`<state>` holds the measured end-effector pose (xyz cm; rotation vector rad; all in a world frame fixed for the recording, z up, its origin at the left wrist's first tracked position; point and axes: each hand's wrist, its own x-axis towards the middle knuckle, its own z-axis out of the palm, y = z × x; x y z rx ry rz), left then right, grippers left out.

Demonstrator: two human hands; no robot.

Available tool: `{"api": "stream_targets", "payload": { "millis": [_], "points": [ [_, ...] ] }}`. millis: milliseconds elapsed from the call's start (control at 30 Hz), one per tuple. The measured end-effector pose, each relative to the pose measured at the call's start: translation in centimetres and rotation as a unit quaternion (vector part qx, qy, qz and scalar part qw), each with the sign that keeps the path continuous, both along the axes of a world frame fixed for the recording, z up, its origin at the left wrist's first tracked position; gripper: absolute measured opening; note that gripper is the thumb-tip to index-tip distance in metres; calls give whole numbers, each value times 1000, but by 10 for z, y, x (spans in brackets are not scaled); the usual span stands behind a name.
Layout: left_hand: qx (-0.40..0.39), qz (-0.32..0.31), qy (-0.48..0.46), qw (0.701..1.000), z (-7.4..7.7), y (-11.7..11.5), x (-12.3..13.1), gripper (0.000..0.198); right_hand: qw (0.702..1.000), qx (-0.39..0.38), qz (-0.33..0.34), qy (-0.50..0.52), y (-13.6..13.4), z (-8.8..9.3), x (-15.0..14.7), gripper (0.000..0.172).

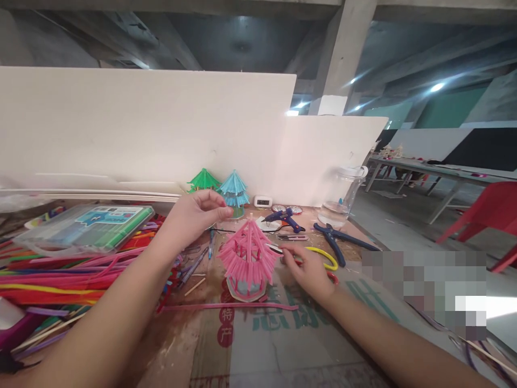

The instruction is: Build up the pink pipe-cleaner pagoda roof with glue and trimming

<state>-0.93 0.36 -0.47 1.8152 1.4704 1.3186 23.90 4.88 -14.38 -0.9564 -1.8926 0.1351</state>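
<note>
Far left: fuzzy stem pile (72,277), plastic case (91,226) behind it. Left hand (197,215) raised, thumb and index nearly together — can't tell if anything's pinched. Green model (204,179) and blue model (234,189) beyond it. Pink model (248,256) upright on the worktop, between the hands. Glue gun (285,216) behind. Right hand (309,272) just beside the pink roof, fingers narrow at the scissors (332,258) — grip unclear. Pliers (337,235) farther right.

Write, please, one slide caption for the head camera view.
A pink model pavilion stands between left hand and right hand, green model and blue model behind.
</note>
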Motion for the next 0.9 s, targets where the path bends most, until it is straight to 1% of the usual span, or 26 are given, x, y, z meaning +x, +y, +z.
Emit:
{"api": "stream_targets", "payload": {
  "millis": [100,200,300,367,400,433,467,533,567,600,667,767,900],
  "points": [
    [8,47,56,997,3,-1,-1,26,1000,-20,-11,-2,4,-5,4,25],
    [51,52,109,991,3,0,-1,31,999,-36,-6,-17,5,-2,6,25],
    [72,78,139,985,-1,4,0,41,998,-46,13,-45,3,-1,4,25],
    [59,94,142,984,-5,8,0,40,997,-49,19,-60,2,-1,3,25],
    [53,84,130,986,-7,9,0,34,996,-51,20,-65,1,-1,2,25],
    [48,60,111,991,-9,10,1,28,996,-53,19,-69,1,-1,2,25],
    [44,25,87,995,-10,10,2,31,996,-55,18,-72,1,0,2,26],
    [31,-43,52,997,-10,8,6,53,995,-59,16,-77,1,1,2,27],
    [20,-61,53,997,-9,6,8,54,995,-61,15,-80,1,1,2,27],
    [8,-67,67,995,-9,4,11,51,994,-62,15,-83,0,2,2,27],
    [2,-53,104,993,-9,-1,19,46,994,-65,15,-89,0,3,2,27],
    [36,-15,137,990,-12,-4,29,40,993,-71,14,-98,1,3,1,27],
    [91,-6,147,985,-18,-3,36,32,991,-81,12,-106,1,1,1,28]
  ]
}}
